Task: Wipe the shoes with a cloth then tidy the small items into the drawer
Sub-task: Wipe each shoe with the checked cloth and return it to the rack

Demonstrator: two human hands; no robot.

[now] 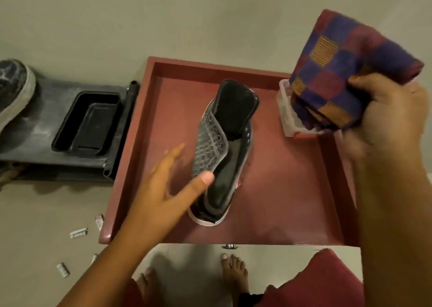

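Black shoe (224,152) standing in the red drawer (292,201), toe pointing away. Left hand (163,190) open, fingers spread, thumb touching the shoe's side. Right hand (385,113) squeezing a folded checked cloth (346,68), up above the drawer's right corner. Clear little box (286,117) under the cloth. Small packets (78,232) lying on the floor, left of the drawer.

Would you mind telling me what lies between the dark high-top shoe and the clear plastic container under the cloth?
In the head view, only bare maroon tray surface separates the shoe from the clear container; nothing sits between them.
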